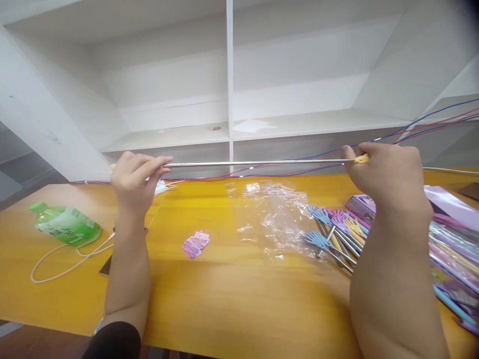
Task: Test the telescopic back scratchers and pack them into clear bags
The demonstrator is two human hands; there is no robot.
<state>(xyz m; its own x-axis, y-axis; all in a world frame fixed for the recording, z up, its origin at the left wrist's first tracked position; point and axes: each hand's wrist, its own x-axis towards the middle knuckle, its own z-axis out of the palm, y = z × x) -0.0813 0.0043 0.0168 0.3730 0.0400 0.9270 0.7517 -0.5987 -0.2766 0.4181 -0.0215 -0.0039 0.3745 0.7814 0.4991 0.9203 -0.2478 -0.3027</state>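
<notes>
A telescopic back scratcher (258,163) is stretched out level above the table, its thin metal rod pulled long. My left hand (134,180) is closed around one end, where a bit of yellow shows past the fingers. At the other end my right hand (391,172) grips the yellow head, most of which is hidden in the fist. Below and left of my right forearm lies a pile of back scratchers (320,240) with blue, pink, purple and yellow hand-shaped heads. Clear plastic bags (275,217) spread beside the pile, and small pink printed cards (196,244) lie nearer the middle.
On the left a green bottle (67,225) lies on its side by a white cable (47,280). Plastic-wrapped items (454,249) are heaped at the right. White shelving (229,89) stands behind the wooden table (224,309), with red and blue wires (430,119) along it.
</notes>
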